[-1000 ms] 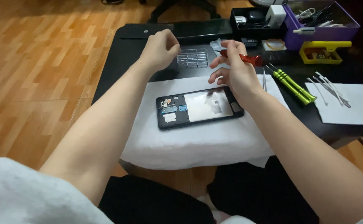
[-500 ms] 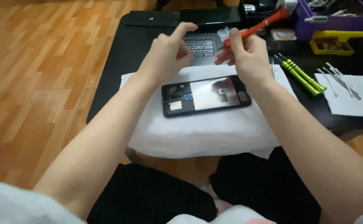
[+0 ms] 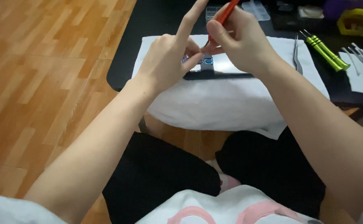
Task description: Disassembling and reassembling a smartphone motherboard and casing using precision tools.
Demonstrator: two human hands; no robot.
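Note:
A dark phone (image 3: 221,71) with its back opened lies on a white cloth (image 3: 223,101) on a black table (image 3: 125,62). My right hand (image 3: 241,39) holds an orange screwdriver (image 3: 225,11), its tip pointing down at the phone's left end. My left hand (image 3: 169,58) hovers over the phone's left end, thumb and a finger pinched by the screwdriver tip, index finger stretched upward. Whether it holds a small part is hidden. Both hands cover much of the phone.
Metal tweezers (image 3: 297,56) and two green screwdrivers (image 3: 324,52) lie right of the phone. Thin metal tools rest on a white sheet (image 3: 362,72) at the far right. A yellow tray (image 3: 358,20) stands at the back. Wooden floor (image 3: 44,83) spreads to the left; my legs are below the table.
Both hands came together over the phone's left end, the screwdriver swung tip-down onto it. The view moved closer and lower over the table edge.

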